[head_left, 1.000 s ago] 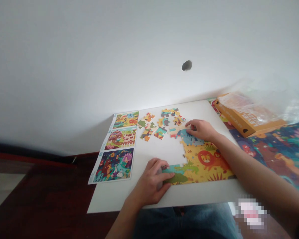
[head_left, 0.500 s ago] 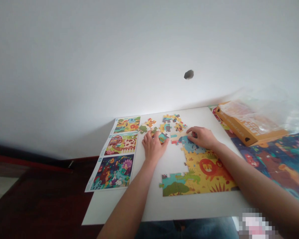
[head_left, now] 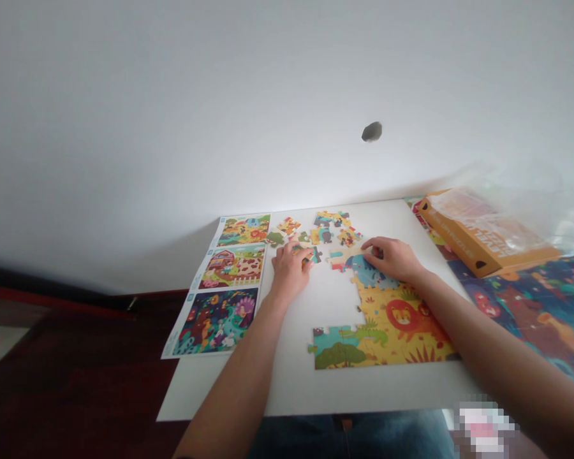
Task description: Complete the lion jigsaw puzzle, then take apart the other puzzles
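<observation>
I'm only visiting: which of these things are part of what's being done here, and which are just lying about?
Part of the work:
left hand, at the loose jigsaw pieces
right hand, on the part-built animal jigsaw

Just lying about:
printed sheet of three pictures
orange box
clear plastic
large illustrated sheet

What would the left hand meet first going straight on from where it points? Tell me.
The left hand would meet a loose teal-and-dark jigsaw piece just beyond its fingers. Depth is unclear, so they may already be touching it.
</observation>
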Demonstrator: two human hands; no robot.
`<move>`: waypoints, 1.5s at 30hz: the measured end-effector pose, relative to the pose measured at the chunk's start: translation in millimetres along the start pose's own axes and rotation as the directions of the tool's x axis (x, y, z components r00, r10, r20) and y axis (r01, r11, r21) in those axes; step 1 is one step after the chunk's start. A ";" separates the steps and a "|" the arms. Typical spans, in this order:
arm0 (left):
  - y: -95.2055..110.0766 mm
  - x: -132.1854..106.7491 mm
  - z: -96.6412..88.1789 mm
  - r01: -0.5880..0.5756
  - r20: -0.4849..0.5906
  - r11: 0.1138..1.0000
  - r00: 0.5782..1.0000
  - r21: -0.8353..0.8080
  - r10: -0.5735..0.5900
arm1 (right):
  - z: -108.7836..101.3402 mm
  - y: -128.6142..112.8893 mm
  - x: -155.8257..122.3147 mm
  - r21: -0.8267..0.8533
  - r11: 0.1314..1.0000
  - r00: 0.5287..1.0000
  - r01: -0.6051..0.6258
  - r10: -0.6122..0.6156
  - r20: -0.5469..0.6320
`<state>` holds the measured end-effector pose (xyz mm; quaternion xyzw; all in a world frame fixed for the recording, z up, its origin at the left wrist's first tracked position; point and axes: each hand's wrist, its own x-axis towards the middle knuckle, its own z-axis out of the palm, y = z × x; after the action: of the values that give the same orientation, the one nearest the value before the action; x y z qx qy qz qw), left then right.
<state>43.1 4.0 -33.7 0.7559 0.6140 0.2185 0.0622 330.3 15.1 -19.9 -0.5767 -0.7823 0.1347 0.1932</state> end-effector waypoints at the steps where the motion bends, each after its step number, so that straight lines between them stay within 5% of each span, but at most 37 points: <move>1: -0.4 -0.7 -0.7 -0.018 0.013 1.000 1.000 0.001 0.018 | 0.1 0.2 0.1 -0.001 1.000 1.000 0.000 0.000 -0.001; 7: -2.5 -2.9 -4.6 -0.101 0.010 0.995 0.995 -0.019 0.102 | 0.7 0.3 0.0 0.004 1.000 1.000 -0.002 0.002 -0.004; 16: -23.4 5.0 -5.6 0.021 -0.147 0.996 0.989 -0.092 -0.034 | 2.7 2.3 -0.4 -0.004 1.000 1.000 -0.010 0.010 -0.006; 20: -24.5 4.7 -10.4 0.072 -0.239 0.997 0.968 -0.002 -0.070 | 3.1 2.7 0.2 -0.008 1.000 1.000 -0.016 0.016 -0.011; 23: -18.2 0.7 -14.6 -0.077 -0.129 0.996 0.988 0.053 0.084 | 2.5 1.3 0.4 -0.005 1.000 1.000 -0.013 0.013 -0.017; 27: -9.6 -4.0 -17.4 -0.265 0.082 0.964 0.961 -0.015 0.265 | 1.8 -0.5 0.4 0.004 1.000 1.000 -0.013 0.013 -0.014; 38: -1.6 -6.8 -26.3 -0.262 0.210 0.961 0.938 -0.084 0.274 | 0.9 -1.5 -0.4 -0.003 1.000 1.000 -0.015 0.015 -0.016; 45: 1.1 -5.2 -30.9 -0.142 0.092 0.903 0.977 -0.406 0.195 | 3.4 0.8 0.2 -0.007 1.000 1.000 -0.009 0.009 -0.026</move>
<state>30.8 -6.5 -6.9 0.7904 0.4839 0.2931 0.2350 329.3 15.6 -23.3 -0.5826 -0.7776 0.1252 0.2005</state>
